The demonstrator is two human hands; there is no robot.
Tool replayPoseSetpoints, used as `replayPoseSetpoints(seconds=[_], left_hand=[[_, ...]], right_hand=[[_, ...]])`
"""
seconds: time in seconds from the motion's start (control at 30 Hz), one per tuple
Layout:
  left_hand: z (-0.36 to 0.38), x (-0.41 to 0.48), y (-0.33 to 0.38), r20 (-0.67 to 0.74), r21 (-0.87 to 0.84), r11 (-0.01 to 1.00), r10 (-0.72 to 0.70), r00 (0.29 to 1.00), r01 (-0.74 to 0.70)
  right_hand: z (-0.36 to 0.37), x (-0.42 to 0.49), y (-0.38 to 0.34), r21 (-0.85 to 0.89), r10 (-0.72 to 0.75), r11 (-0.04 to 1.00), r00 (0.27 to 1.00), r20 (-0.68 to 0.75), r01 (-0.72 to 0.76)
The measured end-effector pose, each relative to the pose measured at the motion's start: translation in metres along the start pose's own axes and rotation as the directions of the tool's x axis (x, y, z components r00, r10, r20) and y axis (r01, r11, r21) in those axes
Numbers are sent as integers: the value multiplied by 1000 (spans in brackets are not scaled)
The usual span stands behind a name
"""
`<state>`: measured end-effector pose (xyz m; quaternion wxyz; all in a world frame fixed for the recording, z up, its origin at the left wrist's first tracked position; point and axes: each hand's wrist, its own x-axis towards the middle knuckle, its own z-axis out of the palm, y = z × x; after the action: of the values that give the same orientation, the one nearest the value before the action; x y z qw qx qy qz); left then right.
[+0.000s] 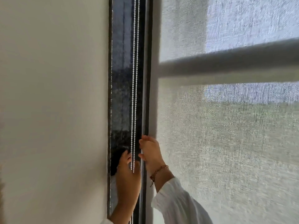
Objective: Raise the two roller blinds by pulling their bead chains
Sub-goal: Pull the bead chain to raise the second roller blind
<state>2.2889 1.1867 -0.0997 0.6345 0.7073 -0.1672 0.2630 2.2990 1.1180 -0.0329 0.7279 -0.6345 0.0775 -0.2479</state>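
Note:
Two white bead chain strands hang side by side in a dark recess beside the window. Their lower loop ends in front of my left hand, which is raised behind them with fingers apart, not closed on them. My right hand, with a bracelet and a white sleeve, curls its fingers around a thin grey vertical strand at the left edge of the roller blind. I cannot tell whether that strand is a chain or the blind's edge. The grey woven blind is lowered over the window.
A plain pale wall fills the left half. The dark stone window jamb runs vertically between the wall and the blind. A horizontal window bar shows as a shadow behind the blind fabric.

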Motion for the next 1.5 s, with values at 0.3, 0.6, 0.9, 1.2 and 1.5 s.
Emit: replayPoseSetpoints(seconds=[0.3,0.6,0.9,1.2,1.5], left_hand=[[-18,-1,7,-74,-206,979,-15,997,-1],[-94,-7,84,141,-545,834,198,970,-91],[-166,18,153,630,-711,607,324,706,355],[-142,18,144,801,-481,862,358,479,160],[-175,19,157,744,-668,466,414,524,580]], right_hand=[[10,-28,-18,-149,-279,954,953,-122,260],[27,-152,-33,-455,-666,745,581,-467,488],[106,-229,-12,-662,-789,608,427,-442,439],[133,-264,-24,-672,-780,624,263,-568,398],[143,-275,-33,-733,-774,608,24,-632,305]])
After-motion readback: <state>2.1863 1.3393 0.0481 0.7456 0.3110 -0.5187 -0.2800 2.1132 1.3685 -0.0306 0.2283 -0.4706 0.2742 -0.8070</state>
